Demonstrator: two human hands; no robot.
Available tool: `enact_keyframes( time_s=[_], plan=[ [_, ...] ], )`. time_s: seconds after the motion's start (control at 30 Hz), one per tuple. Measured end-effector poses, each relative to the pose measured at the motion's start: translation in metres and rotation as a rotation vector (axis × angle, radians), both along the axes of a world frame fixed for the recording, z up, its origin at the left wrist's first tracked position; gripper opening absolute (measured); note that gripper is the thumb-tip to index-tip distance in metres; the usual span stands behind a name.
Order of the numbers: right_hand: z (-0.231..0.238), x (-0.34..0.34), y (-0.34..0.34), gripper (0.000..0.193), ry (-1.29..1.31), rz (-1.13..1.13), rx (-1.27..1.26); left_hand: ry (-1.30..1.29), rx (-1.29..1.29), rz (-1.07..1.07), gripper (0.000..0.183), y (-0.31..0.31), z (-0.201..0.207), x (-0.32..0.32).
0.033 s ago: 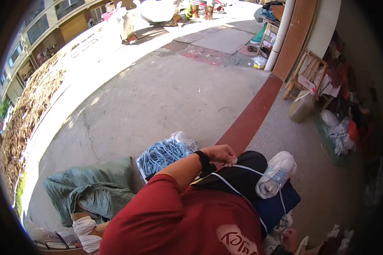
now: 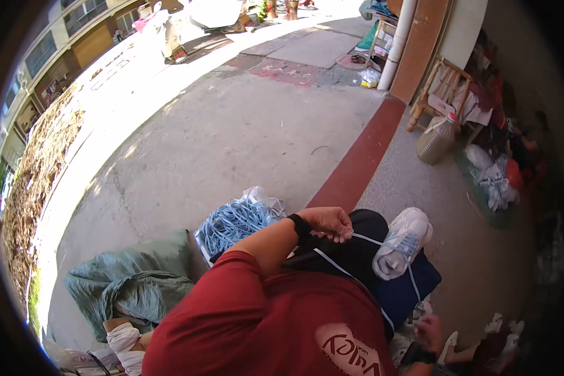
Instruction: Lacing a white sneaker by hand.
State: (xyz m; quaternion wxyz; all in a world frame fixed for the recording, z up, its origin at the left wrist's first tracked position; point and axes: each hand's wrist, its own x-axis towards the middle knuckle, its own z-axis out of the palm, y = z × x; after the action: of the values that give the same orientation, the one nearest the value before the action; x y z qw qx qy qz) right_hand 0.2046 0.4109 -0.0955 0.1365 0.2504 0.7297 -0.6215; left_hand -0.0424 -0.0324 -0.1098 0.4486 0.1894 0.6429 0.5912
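Observation:
My left hand is closed over my dark-trousered lap, pinching a pale flat shoelace. The lace runs taut toward a white sneaker with light blue lacing, which rests on my right leg over a dark blue cloth. Another pale length crosses my lap below, and one hangs from the shoe over the cloth's edge. Low on the right, my right hand has its fingers curled near that hanging length; what they hold is too small to make out. A pile of light blue laces lies beyond my left forearm.
A green woven sack lies to my left. Ahead, concrete ground meets a red strip. On the right stand a bamboo chair, a plastic jug and bagged white items. Light-coloured shoes lie at lower right.
My right hand has risen slightly and shows more of its wrist. The left hand still pinches the lace, turned a little. The whole view has shifted slightly.

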Motion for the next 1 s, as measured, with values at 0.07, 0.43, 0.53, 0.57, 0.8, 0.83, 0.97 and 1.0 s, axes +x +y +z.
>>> enact_keyframes(
  time_s=[0.07, 0.43, 0.53, 0.57, 0.8, 0.83, 0.97, 1.0],
  plan=[
    [0.018, -0.051, -0.038, 0.010, 0.075, 0.367, -0.057, -0.007, -0.031, -0.287, 0.014, 0.048, 0.029, -0.001],
    [-0.030, -0.160, -0.094, 0.017, 0.705, -0.075, 0.362, 0.221, 0.088, 0.076, 0.012, 0.132, 0.000, -0.029],
    [-0.039, -0.156, -0.100, 0.016, 0.652, -0.215, 0.279, 0.241, 0.156, 0.110, 0.017, 0.130, -0.005, -0.022],
    [-0.039, -0.158, -0.102, 0.015, 0.660, -0.238, 0.290, 0.267, 0.122, 0.100, 0.018, 0.129, -0.007, -0.022],
    [-0.045, -0.161, -0.104, 0.017, 0.658, -0.285, 0.433, 0.430, 0.128, 0.052, 0.015, 0.127, -0.019, -0.025],
    [-0.042, -0.160, -0.104, 0.016, 0.632, -0.242, 0.415, 0.451, 0.139, 0.050, 0.013, 0.125, -0.021, -0.026],
    [-0.033, -0.160, -0.111, 0.014, 0.632, -0.191, 0.527, 0.416, 0.160, 0.041, 0.013, 0.126, -0.017, -0.026],
    [-0.035, -0.160, -0.113, 0.014, 0.631, -0.194, 0.525, 0.416, 0.158, 0.038, 0.013, 0.126, -0.017, -0.026]
  ],
)
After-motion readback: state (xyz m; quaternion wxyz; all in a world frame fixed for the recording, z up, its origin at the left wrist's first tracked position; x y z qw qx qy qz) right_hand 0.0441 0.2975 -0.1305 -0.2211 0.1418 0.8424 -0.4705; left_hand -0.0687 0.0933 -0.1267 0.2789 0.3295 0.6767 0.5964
